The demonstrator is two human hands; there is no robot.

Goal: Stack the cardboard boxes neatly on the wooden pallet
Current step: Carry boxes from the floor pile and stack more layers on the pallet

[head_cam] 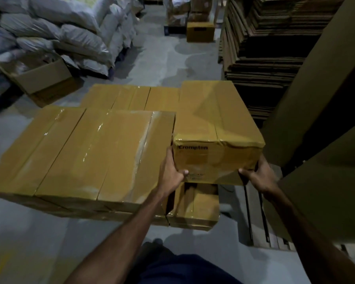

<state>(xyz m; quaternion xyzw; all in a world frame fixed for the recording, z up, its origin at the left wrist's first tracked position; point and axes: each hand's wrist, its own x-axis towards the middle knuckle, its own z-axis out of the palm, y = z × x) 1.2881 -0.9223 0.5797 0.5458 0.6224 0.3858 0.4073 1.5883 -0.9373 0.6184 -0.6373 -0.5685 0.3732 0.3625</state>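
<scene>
Nearest us, a dark trouser leg (172, 269) and two bare forearms reach forward over the grey floor (39, 232). Our left hand (171, 171) curls round the near left lower corner of a taped cardboard box (217, 124), thumb across its printed front face; our right hand (258, 175) grips the near right lower corner the same way, fingers tucked beneath. The held box sits above a lower box (195, 210) at the right end of the stacked boxes (86, 148), its left side just beside their top layer. A further row of boxes (131, 97) lies behind them. Slats of the wooden pallet (256, 218) show at the right edge of the stack. Beyond, we see white sacks (55, 27) piled at the far left, an open carton (41, 78) on the floor, and flattened cardboard sheets (264, 48) stacked at the right.
</scene>
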